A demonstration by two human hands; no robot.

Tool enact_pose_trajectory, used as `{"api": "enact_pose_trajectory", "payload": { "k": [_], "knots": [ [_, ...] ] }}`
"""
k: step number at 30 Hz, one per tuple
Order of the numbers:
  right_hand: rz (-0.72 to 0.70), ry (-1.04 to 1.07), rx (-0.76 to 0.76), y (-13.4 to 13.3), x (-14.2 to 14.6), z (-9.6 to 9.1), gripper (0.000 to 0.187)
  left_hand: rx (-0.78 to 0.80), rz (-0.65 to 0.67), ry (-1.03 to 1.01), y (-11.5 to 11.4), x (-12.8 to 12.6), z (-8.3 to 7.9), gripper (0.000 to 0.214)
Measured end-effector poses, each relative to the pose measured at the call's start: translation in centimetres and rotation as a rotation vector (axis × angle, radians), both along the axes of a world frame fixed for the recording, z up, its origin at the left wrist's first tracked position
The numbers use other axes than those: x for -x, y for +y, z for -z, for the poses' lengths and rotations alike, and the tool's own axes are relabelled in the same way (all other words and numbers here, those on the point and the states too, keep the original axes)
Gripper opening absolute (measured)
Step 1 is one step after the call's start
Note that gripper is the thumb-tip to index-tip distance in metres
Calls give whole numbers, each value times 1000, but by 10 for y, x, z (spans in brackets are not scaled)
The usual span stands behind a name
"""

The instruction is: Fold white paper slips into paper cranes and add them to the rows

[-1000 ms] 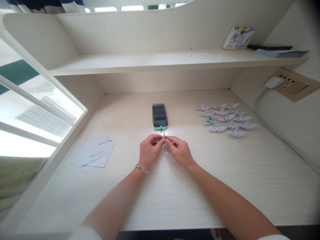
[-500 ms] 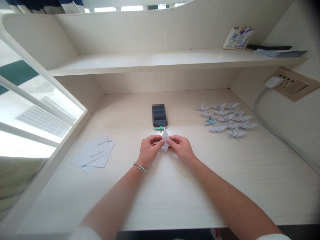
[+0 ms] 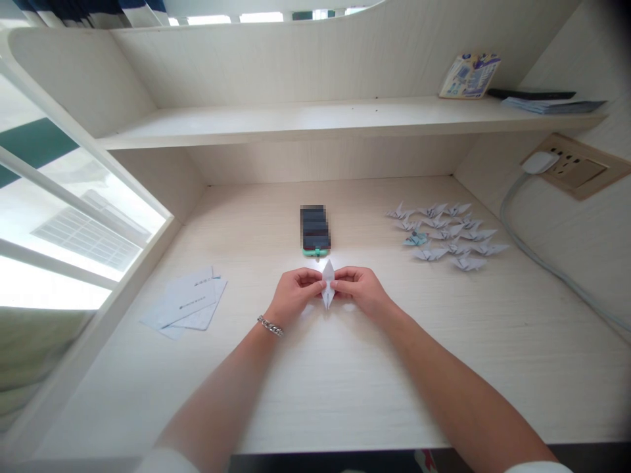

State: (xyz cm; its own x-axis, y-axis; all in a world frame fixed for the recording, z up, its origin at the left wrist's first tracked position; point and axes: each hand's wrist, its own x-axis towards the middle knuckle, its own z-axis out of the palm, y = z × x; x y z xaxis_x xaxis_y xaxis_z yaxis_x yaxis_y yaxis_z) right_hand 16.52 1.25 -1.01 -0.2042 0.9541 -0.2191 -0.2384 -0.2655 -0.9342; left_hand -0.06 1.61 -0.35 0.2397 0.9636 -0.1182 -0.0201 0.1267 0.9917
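Note:
A small white folded paper piece (image 3: 328,284), narrow with pointed ends, is held just above the pale wooden desk (image 3: 345,381). My left hand (image 3: 294,297) pinches its left side and wears a chain bracelet at the wrist. My right hand (image 3: 361,290) pinches its right side. Both hands meet at the desk's middle, just in front of a phone (image 3: 314,229) lying flat with a teal bottom edge.
Several folded paper cranes (image 3: 446,235) lie in rows at the right. Loose paper sheets (image 3: 186,306) lie at the left. A shelf (image 3: 345,118) above holds a box (image 3: 470,74) and booklets. A wall socket (image 3: 574,169) with a plug and cable is at the right.
The paper was hidden edge-on between my fingertips; now it has turned and shows as a pointed, flat folded shape. Both hands have shifted slightly toward me.

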Motion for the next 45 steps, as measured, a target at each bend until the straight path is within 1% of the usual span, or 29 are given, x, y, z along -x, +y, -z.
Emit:
{"api": "enact_pose_trajectory", "payload": {
  "k": [6,12,17,21,24,29,34,40,45],
  "knots": [
    [-17,3,-10,0,-2,0,21,-12,48,-8,1,3,-1,17],
    [-19,29,-19,-1,-2,0,19,-49,15,-10,1,3,-3,10],
    [-43,56,-17,-2,-1,-3,20,-100,-8,41,0,3,-2,11],
    [21,-65,-94,-2,0,-1,20,-151,-16,114,0,3,-1,13],
    [55,-132,-147,-2,1,2,21,-142,-20,121,0,2,0,13],
    [90,-184,-222,-3,0,6,19,-116,-18,58,0,2,0,17],
    [95,-265,-295,-5,0,7,18,-118,-9,119,0,3,2,22],
    [76,-289,-287,-4,-1,7,19,-146,1,170,1,3,2,22],
    [63,-241,-230,-1,-1,8,21,-155,1,196,0,3,2,22]
  ]
}}
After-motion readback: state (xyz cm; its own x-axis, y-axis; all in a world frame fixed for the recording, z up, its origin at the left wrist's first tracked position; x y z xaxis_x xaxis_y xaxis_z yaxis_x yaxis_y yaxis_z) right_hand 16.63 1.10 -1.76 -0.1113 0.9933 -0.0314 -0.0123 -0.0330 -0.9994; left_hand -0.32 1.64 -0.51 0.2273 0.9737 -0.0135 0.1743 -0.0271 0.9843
